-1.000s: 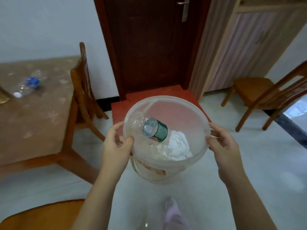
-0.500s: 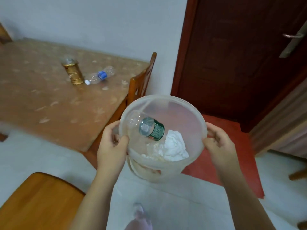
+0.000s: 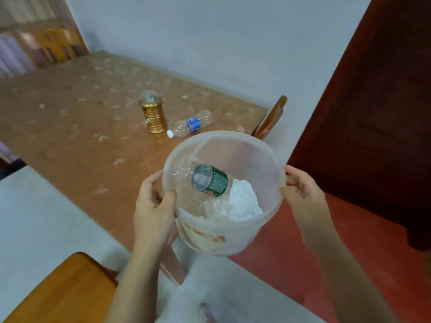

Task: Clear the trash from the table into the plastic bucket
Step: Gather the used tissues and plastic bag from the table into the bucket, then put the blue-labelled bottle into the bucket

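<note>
I carry a translucent plastic bucket (image 3: 254,150) in front of me with both hands. My left hand (image 3: 152,212) grips its left rim, thumb inside. My right hand (image 3: 303,194) grips the right rim. Inside lie a clear bottle with a green label (image 3: 210,180) and crumpled white paper (image 3: 242,201). On the brown table (image 3: 77,127) an empty clear bottle with a blue label (image 3: 190,124) lies on its side, just beyond the bucket.
A gold lantern-like object (image 3: 152,115) stands upright beside the blue-labelled bottle. A wooden chair back (image 3: 271,117) shows at the table's right end, another chair seat (image 3: 63,292) at lower left. A dark red door (image 3: 377,108) fills the right.
My view has swung left from the door to the table, and I have come closer to it. Both hands keep the same hold on the bucket.
</note>
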Available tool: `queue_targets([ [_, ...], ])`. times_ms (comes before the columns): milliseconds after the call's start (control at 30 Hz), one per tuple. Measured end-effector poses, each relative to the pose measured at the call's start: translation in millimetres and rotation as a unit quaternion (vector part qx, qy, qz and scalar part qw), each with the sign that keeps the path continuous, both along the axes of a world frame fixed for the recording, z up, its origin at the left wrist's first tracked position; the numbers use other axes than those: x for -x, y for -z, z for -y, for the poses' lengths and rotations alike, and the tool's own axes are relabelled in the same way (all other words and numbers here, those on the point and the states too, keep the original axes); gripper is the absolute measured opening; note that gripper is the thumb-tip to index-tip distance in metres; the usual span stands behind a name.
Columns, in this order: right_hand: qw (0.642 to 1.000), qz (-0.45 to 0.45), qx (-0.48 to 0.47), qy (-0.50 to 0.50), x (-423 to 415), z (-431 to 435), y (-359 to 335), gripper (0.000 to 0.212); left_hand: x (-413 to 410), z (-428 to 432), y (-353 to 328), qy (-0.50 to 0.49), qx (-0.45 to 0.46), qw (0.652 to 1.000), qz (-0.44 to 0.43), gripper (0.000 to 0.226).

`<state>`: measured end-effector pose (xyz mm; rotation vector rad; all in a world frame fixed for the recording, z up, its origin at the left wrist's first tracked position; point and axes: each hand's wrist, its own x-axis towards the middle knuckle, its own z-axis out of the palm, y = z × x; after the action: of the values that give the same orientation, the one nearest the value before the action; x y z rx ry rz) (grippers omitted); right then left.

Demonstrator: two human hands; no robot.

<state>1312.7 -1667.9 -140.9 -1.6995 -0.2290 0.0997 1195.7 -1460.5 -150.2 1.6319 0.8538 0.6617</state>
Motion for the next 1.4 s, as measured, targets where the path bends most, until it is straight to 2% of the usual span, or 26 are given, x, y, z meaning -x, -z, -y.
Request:
queue_targets([
  [333, 0.995, -0.01, -0.01, -0.096, -86.0, -116.3, -4.2, 0.043, -51.3, -91.4, -11.7, -0.094, 0.018, 0.993, 0.069, 0.036],
  [633, 0.976, -0.012, -0.014, -0.215, -169.6, -200.8, 6.3, 0.037, -96.7, -144.3, -6.4, -0.215, 0.011, 0.974, 0.069, 0.037],
  [767, 0.957, -0.017, 0.018, -0.288, -219.3, -226.4, 4.1, 0.037, -127.4, -150.0, -16.2, -0.275, -0.005, 0.959, 0.067, 0.038],
  [967, 0.91, -0.027, 0.087, -0.404, -284.6, -256.6, 14.7, 0.03, -165.8, -156.0, -20.7, -0.331, -0.028, 0.942, 0.037, 0.034],
  [1100, 0.901, -0.024, 0.101, -0.421, -322.0, -275.6, 31.3, 0.027, -179.5, -159.3, -15.0, -0.387, -0.011, 0.922, 0.021, 0.035],
  [1167, 0.908, -0.005, 0.115, -0.403, -343.8, -287.7, 45.3, 0.028, -181.3, -162.0, -15.0, -0.411, 0.0, 0.911, 0.021, 0.035],
  [1267, 0.903, 0.062, 0.192, -0.379, -373.4, -304.0, 68.0, 0.038, -183.4, -163.7, -17.9, -0.425, -0.014, 0.905, 0.006, 0.034],
  [1400, 0.864, 0.153, 0.293, -0.379, -401.9, -321.7, 99.2, 0.044, -187.1, -164.7, -16.6, -0.442, -0.029, 0.896, -0.02, 0.035],
])
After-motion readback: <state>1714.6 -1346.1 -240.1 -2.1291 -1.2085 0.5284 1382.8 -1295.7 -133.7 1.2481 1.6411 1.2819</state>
